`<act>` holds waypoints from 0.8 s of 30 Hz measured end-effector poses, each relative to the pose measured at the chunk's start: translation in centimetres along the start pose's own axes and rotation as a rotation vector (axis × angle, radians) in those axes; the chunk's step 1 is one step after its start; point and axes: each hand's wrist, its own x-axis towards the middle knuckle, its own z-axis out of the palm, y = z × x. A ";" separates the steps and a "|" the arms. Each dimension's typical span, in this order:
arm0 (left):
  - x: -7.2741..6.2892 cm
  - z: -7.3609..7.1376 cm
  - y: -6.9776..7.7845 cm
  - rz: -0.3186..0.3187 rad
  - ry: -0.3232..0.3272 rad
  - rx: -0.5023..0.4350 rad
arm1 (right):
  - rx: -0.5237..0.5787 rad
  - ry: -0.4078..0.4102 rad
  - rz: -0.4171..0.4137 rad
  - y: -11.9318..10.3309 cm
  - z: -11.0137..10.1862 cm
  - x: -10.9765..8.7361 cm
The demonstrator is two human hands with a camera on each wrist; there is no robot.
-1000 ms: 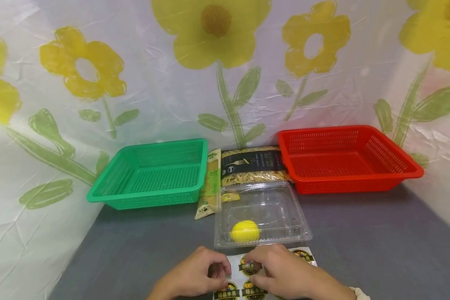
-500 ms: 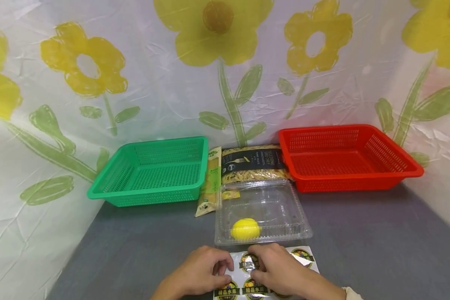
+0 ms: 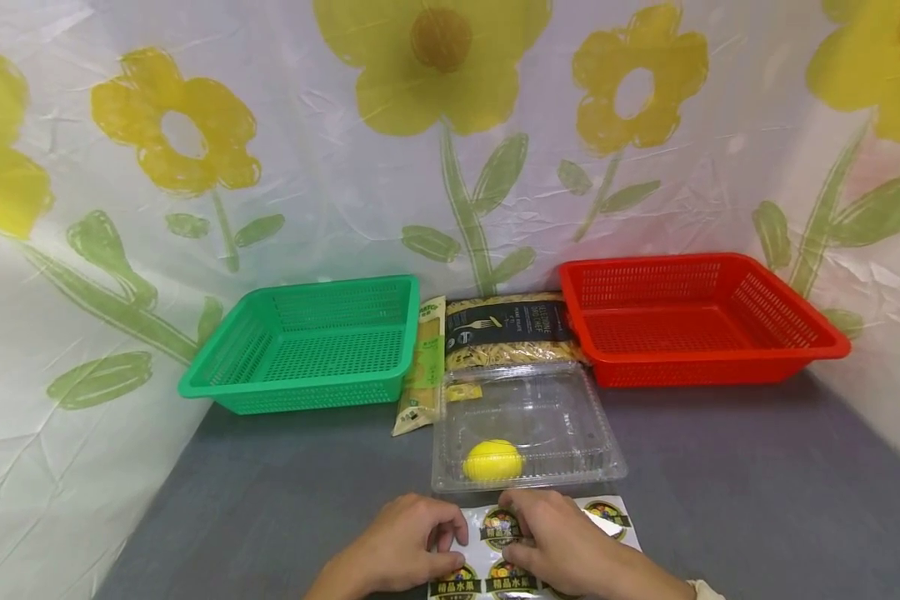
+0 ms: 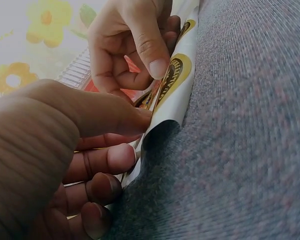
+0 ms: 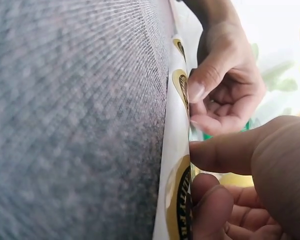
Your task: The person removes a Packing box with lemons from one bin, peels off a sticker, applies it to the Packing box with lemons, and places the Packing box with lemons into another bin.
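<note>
In front of the clear plastic box (image 3: 546, 423), the left hand (image 3: 405, 540) and right hand (image 3: 562, 537) touch the fruit sticker sheet (image 3: 483, 552) on the table (image 3: 322, 483). Both are half curled; I can't tell if they pinch.

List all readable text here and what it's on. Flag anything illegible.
"精品水果": round stickers on the sticker sheet.
"LITY FR", cut off: the nearest sticker in the right wrist view.
"SELEZIONE ORO CHEF": pasta bag.
Too small or blurred: the pasta bag's finer print, most print on the green-and-tan bag, and the yellow label seen through the clear container.
</note>
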 end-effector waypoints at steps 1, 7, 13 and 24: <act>-0.1 0.0 0.0 0.004 0.002 0.002 | -0.003 -0.002 -0.005 0.0 0.0 0.0; -0.2 0.2 -0.2 0.033 0.019 0.001 | -0.038 0.037 -0.077 0.3 0.3 -0.2; -0.2 0.1 -0.2 0.045 0.034 0.004 | -0.061 0.137 -0.173 0.4 0.5 -0.1; -0.2 0.2 0.0 0.030 0.039 0.044 | -0.069 0.127 -0.198 0.0 0.0 -0.1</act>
